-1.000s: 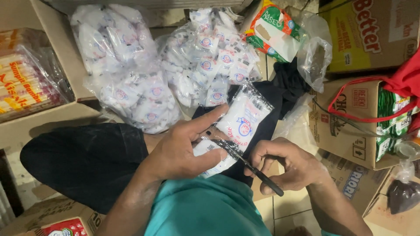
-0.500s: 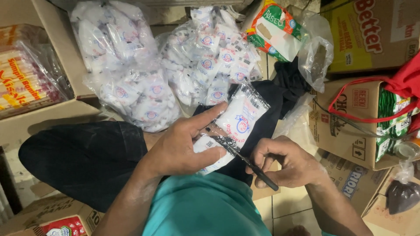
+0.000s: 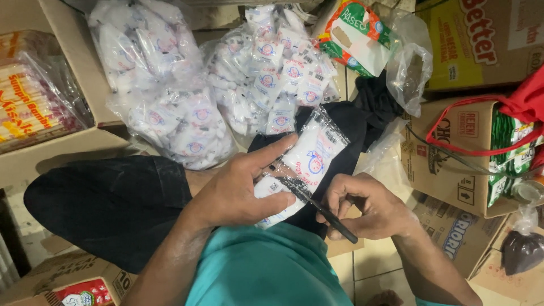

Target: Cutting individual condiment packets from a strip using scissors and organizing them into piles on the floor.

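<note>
Above the lap | left hand [image 3: 238, 192] grips white sachet [image 3: 303, 164] | right hand [image 3: 371, 207] fingers pinch black pen [image 3: 317, 205], tip on the sachet | bags of sachets [image 3: 226, 85] lie ahead on floor

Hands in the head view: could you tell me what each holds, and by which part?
Left hand grips the white sachet at its lower half; right hand pinches the black pen near its middle.

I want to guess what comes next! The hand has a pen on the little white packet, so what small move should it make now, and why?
Probably a short stroke of the pen across the white packet. The right hand grips the pen with its tip resting on the packet, and the left hand pins the packet flat with thumb and fingers, so it looks steadied for marking.
</note>
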